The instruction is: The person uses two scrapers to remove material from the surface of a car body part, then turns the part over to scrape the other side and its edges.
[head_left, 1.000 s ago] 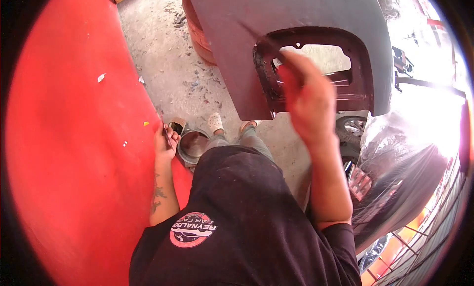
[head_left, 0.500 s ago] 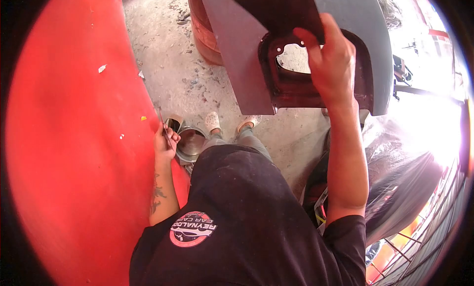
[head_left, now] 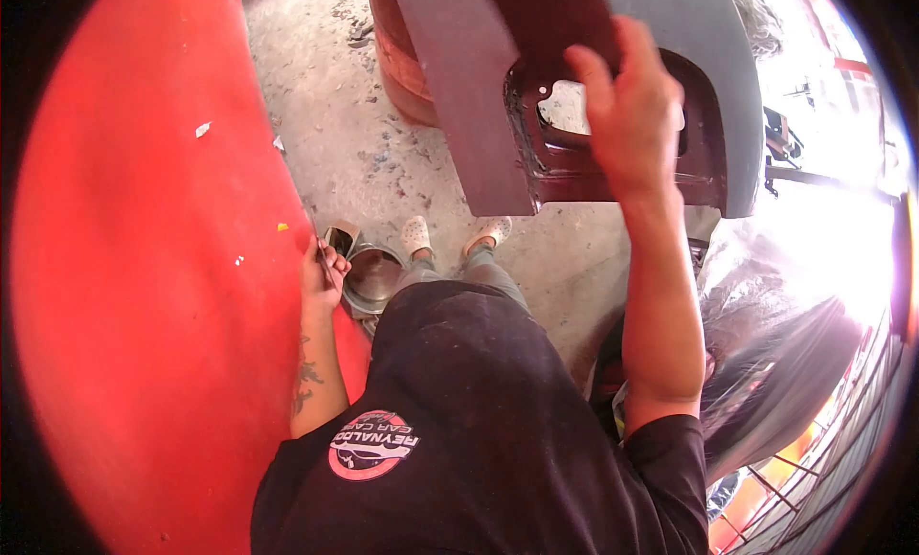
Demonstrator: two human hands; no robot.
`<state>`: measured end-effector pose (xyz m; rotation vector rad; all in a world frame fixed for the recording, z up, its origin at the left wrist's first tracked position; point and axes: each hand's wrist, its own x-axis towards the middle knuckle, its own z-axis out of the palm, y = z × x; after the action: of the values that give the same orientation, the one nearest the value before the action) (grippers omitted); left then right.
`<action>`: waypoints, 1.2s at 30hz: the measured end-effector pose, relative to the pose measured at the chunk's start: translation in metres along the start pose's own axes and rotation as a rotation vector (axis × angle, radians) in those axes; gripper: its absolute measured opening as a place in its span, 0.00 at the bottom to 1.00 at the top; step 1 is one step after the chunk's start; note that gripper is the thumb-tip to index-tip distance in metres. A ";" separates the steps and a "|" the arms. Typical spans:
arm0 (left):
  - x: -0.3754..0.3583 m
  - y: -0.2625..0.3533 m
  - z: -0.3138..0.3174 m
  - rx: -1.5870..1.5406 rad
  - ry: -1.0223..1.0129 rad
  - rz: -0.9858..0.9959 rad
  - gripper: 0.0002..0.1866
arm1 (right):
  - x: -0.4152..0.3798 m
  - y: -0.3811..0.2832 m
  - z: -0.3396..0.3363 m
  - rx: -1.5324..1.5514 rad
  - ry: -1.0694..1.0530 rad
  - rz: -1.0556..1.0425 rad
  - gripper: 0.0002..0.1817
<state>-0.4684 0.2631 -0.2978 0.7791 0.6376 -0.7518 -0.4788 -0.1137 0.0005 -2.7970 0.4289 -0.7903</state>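
Observation:
My right hand point(head_left: 637, 114) is closed on a dark, flat, stiff-looking sheet point(head_left: 560, 23), pinched between thumb and fingers. The sheet is blurred, and its top runs out of view. Behind and below it stands a grey car body panel point(head_left: 479, 153) with a dark recessed frame around an opening, which my right hand partly covers. Low on the left, my left hand point(head_left: 324, 272) has its fingers curled around a thin dark strip point(head_left: 326, 265), beside the red surface. I cannot make out what the strip is.
A large red painted surface point(head_left: 144, 268) fills the left side. Near my feet are a round metal container point(head_left: 373, 275) and a small box point(head_left: 342, 236). A reddish drum point(head_left: 400, 76) stands behind the grey panel. Plastic sheeting point(head_left: 775, 363) covers something at right.
The dark sheet in my right hand has swung upward and blurred, its pointed left corner now out of view. My right hand has shifted slightly up and left. My left hand has barely moved.

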 end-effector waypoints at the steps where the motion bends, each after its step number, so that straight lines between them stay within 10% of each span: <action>1: -0.001 -0.001 -0.002 -0.004 0.006 0.011 0.15 | 0.007 0.002 -0.005 0.081 0.073 0.060 0.14; 24: 0.001 -0.004 0.001 -0.001 0.024 0.000 0.15 | -0.060 -0.013 -0.034 0.649 -0.198 0.520 0.28; 36: 0.001 -0.007 0.000 0.013 0.008 -0.016 0.15 | -0.059 -0.007 -0.029 0.614 -0.240 0.423 0.28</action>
<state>-0.4731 0.2590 -0.3011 0.7901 0.6473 -0.7688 -0.5411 -0.0915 -0.0014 -2.0933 0.5874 -0.3929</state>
